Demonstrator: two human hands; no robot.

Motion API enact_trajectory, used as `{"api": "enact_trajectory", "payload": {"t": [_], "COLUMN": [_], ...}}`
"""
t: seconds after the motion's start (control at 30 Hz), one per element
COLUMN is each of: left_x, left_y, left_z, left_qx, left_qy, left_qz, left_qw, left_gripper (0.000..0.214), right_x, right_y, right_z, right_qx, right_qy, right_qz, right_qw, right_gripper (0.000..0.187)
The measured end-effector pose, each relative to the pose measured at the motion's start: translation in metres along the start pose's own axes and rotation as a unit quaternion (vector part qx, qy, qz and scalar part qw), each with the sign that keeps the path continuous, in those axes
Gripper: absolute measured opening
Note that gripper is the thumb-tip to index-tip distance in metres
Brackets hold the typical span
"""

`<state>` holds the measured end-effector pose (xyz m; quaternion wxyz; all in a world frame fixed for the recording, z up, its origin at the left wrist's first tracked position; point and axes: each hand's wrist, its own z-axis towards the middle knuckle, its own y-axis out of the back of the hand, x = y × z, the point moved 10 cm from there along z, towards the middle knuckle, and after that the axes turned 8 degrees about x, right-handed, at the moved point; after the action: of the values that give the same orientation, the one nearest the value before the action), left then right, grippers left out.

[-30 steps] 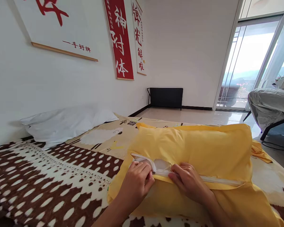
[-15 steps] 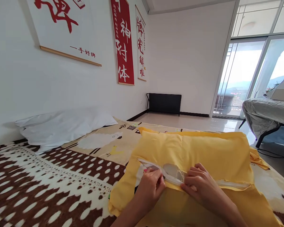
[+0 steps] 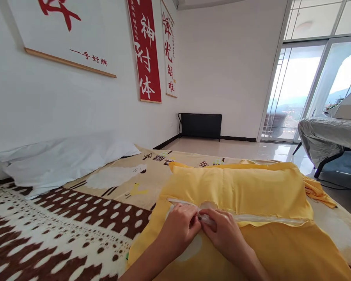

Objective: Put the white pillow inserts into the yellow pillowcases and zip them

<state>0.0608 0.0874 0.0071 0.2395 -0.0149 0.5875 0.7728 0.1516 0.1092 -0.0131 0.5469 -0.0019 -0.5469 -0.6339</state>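
A yellow pillowcase (image 3: 240,191) with a pillow inside lies on the bed in front of me. A white zipper (image 3: 263,219) runs along its near side. My left hand (image 3: 179,230) pinches the fabric at the zipper's left end. My right hand (image 3: 222,230) is closed on the zipper right beside it, the two hands almost touching. A small gap in the case shows just above my fingers.
A brown-and-white spotted blanket (image 3: 55,230) covers the bed at left, with a cartoon-print sheet (image 3: 134,175) beyond it. A white pillow (image 3: 61,160) lies against the wall. A grey covered chair (image 3: 330,136) stands at right by the glass doors.
My right hand has slid left along the zipper to meet my left hand, and the open gap in the pillowcase has shrunk. The view has shifted slightly.
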Motion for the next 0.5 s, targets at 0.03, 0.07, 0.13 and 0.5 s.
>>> {"api": "enact_trajectory", "payload": {"t": [0.03, 0.07, 0.13, 0.5], "left_x": [0.001, 0.003, 0.008, -0.019], "left_y": [0.001, 0.001, -0.001, 0.017], "left_z": [0.001, 0.002, 0.001, -0.028], "left_qx": [-0.004, -0.009, -0.014, -0.116], "left_qy": [-0.001, 0.000, 0.005, -0.097], "left_qz": [0.011, 0.018, 0.025, 0.165], "left_qw": [1.000, 1.000, 1.000, 0.975], "left_gripper": [0.016, 0.015, 0.015, 0.016], "right_x": [-0.003, -0.005, -0.006, 0.016], "right_y": [0.000, 0.000, -0.002, -0.009], "right_z": [0.000, -0.001, -0.001, -0.010], "right_qx": [-0.011, -0.022, -0.041, -0.063], "right_qy": [-0.001, 0.000, 0.007, 0.058], "right_qz": [-0.004, -0.012, -0.030, -0.114], "right_qw": [1.000, 1.000, 0.999, 0.990], "right_gripper": [0.022, 0.021, 0.021, 0.027]}}
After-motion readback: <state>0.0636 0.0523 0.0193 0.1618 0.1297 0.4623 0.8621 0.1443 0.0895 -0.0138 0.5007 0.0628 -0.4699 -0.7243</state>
